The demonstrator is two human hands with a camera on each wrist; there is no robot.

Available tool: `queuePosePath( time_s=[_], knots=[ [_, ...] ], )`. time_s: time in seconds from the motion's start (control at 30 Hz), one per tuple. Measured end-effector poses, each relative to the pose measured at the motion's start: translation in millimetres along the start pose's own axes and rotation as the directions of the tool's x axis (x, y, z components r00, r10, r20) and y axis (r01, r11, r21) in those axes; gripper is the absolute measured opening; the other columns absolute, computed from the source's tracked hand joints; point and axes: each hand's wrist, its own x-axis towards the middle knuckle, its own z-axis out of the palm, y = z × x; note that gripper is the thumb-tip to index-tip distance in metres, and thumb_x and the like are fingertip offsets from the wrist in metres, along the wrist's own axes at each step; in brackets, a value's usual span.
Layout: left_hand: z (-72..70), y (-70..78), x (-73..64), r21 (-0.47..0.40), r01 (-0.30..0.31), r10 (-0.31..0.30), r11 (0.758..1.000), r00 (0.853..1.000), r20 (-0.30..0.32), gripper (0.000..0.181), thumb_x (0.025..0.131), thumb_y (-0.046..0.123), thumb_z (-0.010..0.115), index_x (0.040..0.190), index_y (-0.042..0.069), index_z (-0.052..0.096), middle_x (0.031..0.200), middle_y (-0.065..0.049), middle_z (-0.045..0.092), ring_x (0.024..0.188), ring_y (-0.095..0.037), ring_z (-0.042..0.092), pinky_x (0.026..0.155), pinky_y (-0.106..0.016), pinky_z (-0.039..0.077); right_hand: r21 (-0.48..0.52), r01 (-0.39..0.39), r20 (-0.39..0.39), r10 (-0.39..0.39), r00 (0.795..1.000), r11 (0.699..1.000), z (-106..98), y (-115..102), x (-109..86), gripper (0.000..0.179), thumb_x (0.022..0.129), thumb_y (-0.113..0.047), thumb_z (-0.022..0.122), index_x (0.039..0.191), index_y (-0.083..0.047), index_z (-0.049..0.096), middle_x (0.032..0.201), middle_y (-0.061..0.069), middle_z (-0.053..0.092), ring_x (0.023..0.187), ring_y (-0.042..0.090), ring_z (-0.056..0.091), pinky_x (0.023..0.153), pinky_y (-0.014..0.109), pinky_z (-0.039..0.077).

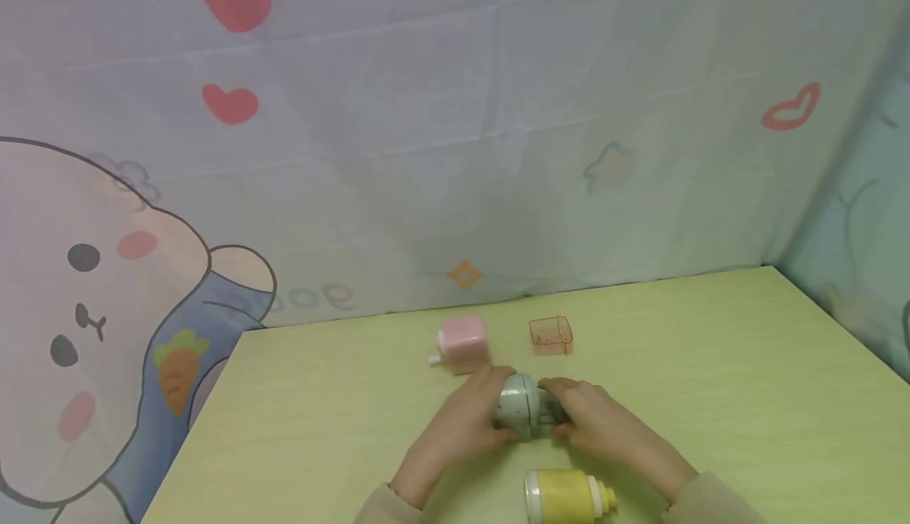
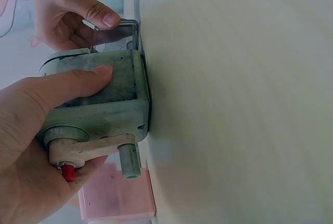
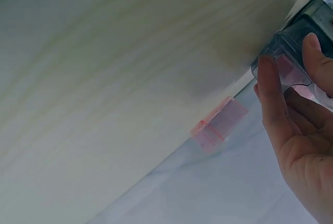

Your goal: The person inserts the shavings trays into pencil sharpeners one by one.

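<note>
A grey-green crank pencil sharpener (image 1: 517, 407) lies on the table between both hands. My left hand (image 1: 465, 417) grips its body, thumb across the dark top face in the left wrist view; the crank handle (image 2: 99, 148) with a red tip shows at the near end. At the opposite end, a clear shavings drawer (image 2: 117, 38) sticks partly out of the body. My right hand (image 1: 593, 417) pinches this drawer between thumb and fingers, one finger lying along its outer side in the right wrist view.
Behind the left hand stands a pink sharpener (image 1: 465, 342). A see-through pinkish drawer (image 1: 550, 337) sits apart to its right. A yellow sharpener (image 1: 565, 496) lies at the front, between the forearms. A printed cloth (image 1: 426, 152) hangs along the table's back edge.
</note>
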Motion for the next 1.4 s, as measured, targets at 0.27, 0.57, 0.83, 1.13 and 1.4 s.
queuePosePath(
  time_s=[0.27,0.57,0.83,1.13,1.4],
  knots=[
    [-0.2,0.7,0.1,0.0,0.005,-0.005,1.0,1.0,0.013,0.075,0.068,0.019,0.085,0.132,0.01,0.046,0.124,-0.004,0.056,0.113,-0.016,0.056,0.098,-0.03,0.05,0.045,-0.002,0.023,0.001,1.0,0.999,1.3,1.9,1.6,0.055,0.073,-0.007,0.079,0.122,0.004,0.057,0.116,0.014,0.067,0.1,0.026,0.065,0.085,0.043,0.055],
    [-0.8,0.4,0.1,0.001,0.004,-0.004,1.0,1.0,0.008,0.076,0.068,0.018,0.085,0.132,0.008,0.046,0.123,-0.005,0.056,0.113,-0.016,0.056,0.097,-0.03,0.05,0.089,-0.007,0.03,0.004,1.0,0.996,-0.7,2.7,3.7,0.07,0.07,-0.006,0.079,0.132,0.0,0.047,0.104,0.011,0.068,0.091,0.019,0.064,0.075,0.034,0.054],
    [-0.6,1.7,0.4,-0.004,0.001,-0.001,1.0,1.0,0.005,0.076,0.067,0.017,0.085,0.132,0.008,0.046,0.123,-0.006,0.057,0.114,-0.018,0.056,0.099,-0.032,0.049,0.083,-0.014,0.034,0.011,0.999,0.996,-0.6,1.9,3.6,0.075,0.07,-0.006,0.08,0.134,0.001,0.042,0.103,0.014,0.068,0.091,0.024,0.065,0.076,0.039,0.055],
    [-0.9,1.8,-1.3,-0.002,0.017,-0.017,1.0,1.0,0.004,0.076,0.068,0.017,0.085,0.132,0.008,0.046,0.123,-0.006,0.056,0.112,-0.018,0.056,0.098,-0.032,0.05,0.081,0.043,0.023,-0.045,0.999,0.996,0.0,-0.5,4.6,0.078,0.071,-0.011,0.081,0.135,0.002,0.039,0.102,0.013,0.068,0.089,0.022,0.065,0.075,0.037,0.055],
    [1.8,1.0,-1.1,0.001,0.003,-0.003,1.0,1.0,-0.01,0.074,0.068,0.018,0.085,0.13,0.01,0.048,0.121,-0.005,0.055,0.111,-0.017,0.055,0.097,-0.031,0.05,0.099,0.075,0.002,-0.075,0.997,0.992,7.8,0.2,9.6,0.075,0.07,-0.013,0.081,0.133,-0.004,0.042,0.095,0.003,0.066,0.083,0.009,0.06,0.072,0.028,0.051]
  ],
)
